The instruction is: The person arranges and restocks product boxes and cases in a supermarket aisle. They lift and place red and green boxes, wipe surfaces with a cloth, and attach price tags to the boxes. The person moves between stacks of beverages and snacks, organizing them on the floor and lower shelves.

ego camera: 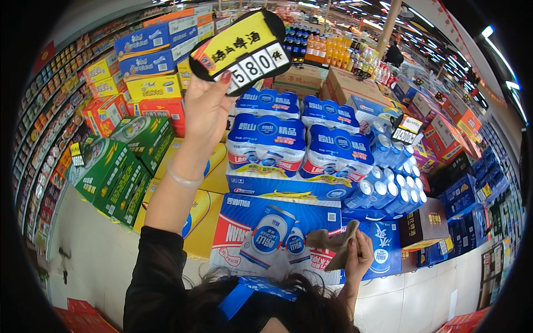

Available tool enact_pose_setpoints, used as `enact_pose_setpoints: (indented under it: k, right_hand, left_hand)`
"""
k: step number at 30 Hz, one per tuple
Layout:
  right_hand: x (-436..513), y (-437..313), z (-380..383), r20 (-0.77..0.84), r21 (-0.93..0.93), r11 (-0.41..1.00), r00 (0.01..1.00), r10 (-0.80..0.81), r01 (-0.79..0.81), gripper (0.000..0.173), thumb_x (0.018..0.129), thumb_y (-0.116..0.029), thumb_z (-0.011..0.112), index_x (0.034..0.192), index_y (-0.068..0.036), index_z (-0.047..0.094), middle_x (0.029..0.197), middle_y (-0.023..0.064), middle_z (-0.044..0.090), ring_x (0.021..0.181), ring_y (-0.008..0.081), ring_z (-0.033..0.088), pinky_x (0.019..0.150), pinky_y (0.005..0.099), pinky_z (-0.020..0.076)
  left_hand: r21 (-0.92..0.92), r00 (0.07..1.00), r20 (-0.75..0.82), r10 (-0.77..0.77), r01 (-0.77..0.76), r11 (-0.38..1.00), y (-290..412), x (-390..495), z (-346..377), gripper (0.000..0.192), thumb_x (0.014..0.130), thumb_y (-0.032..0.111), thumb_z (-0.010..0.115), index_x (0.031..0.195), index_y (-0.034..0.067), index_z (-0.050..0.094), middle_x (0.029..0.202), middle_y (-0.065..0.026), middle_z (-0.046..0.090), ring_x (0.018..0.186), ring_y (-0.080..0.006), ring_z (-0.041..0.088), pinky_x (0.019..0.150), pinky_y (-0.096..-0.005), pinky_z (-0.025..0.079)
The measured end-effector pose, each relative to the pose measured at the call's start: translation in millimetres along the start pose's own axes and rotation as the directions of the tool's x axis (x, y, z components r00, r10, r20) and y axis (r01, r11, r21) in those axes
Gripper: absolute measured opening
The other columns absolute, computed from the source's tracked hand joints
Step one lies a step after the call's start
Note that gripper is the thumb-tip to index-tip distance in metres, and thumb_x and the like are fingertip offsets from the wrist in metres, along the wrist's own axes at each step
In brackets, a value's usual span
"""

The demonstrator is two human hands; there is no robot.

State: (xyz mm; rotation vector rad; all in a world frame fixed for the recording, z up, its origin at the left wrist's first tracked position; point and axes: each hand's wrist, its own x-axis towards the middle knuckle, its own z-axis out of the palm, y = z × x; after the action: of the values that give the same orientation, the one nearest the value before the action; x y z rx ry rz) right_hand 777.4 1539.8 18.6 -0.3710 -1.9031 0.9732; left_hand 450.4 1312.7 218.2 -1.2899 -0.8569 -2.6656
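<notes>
Raised at the upper middle, my left hand [210, 108] grips the lower edge of a black-backed price sign [243, 54], which has a yellow panel and white number cards. At the lower right, my right hand [359, 254] pinches a crumpled brown-grey cloth [343, 245], which hangs in front of a large blue, white and red beer carton [277, 237]. Shrink-wrapped packs of beer cans [266, 141] stand stacked behind that carton, between my two hands. Another small price sign [407, 129] stands above bundled blue cans [383, 187] to the right.
Green beer cartons [112, 179] and yellow cartons [204, 224] stand on the left, with shelves of packaged goods [50, 137] beyond. Soda bottles [329, 50] are behind the packs. A dark brown carton [424, 224] and blue cartons are at the right. Tiled floor [95, 249] shows in front.
</notes>
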Motion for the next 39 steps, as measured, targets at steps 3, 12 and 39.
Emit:
enact_pose_setpoints:
  k: [3,12,39]
  right_hand:
    - [25,-15,4,-0.163,-0.027,0.999,0.986,-0.033,0.029,0.027,0.095,-0.006,0.066,0.120,0.005,0.068,0.117,0.0181,0.067,0.106,0.0258,0.065,0.092,0.0328,0.0493]
    - [183,-33,52,0.046,-0.420,0.785,0.874,-0.483,0.456,0.041,0.089,-0.004,0.065,0.130,-0.005,0.065,0.139,0.0190,0.057,0.127,0.0394,0.054,0.105,0.0430,0.0448]
    - [201,-63,150,0.683,0.105,0.697,0.458,-0.569,0.709,0.055,0.077,0.005,0.060,0.127,-0.017,0.068,0.132,0.0086,0.064,0.122,0.0275,0.061,0.100,0.0377,0.0529]
  left_hand:
    - [0.009,1.000,-0.024,-0.003,0.003,1.000,-29,11,7,0.040,0.099,-0.003,0.055,0.138,0.003,0.045,0.130,-0.0140,0.062,0.116,-0.0236,0.064,0.097,-0.0397,0.057]
    - [0.210,0.859,-0.476,0.186,-0.094,0.973,-64,12,-85,0.046,0.099,-0.007,0.050,0.142,0.007,0.039,0.134,-0.0133,0.057,0.119,-0.0246,0.062,0.096,-0.0413,0.057]
    - [0.154,0.939,-0.238,-0.250,0.291,0.944,-101,29,-38,0.046,0.096,-0.006,0.056,0.139,0.004,0.044,0.128,-0.0096,0.062,0.114,-0.0178,0.064,0.091,-0.0317,0.056]
